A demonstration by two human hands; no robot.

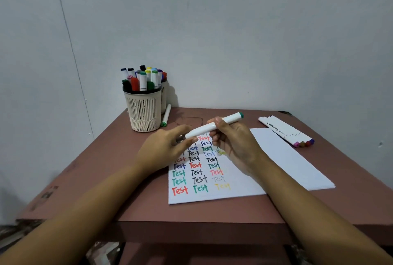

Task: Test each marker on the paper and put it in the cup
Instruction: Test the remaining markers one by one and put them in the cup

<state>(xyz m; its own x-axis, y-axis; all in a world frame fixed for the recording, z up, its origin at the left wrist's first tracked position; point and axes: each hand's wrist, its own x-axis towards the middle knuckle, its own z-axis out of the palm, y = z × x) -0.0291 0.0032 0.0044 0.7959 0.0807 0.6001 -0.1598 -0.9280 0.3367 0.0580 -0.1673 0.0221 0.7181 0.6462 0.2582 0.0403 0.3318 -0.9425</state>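
Brownish-pink table [212,213], front edge toward the camera. Faint rounded-square outline [189,121] on the top near the back. Dark smudges [47,194] on the left side, dark chipped spot [285,112] at the back right corner. Plain grey-white wall [234,30] behind, with a thin slanted seam [70,37] at left and a small mark [380,144] low at right. Lower shelf [191,252] under the top. Patterned floor [102,250] below, blurred.

1 head-worn camera looks forward and down, close over the table [212,213].
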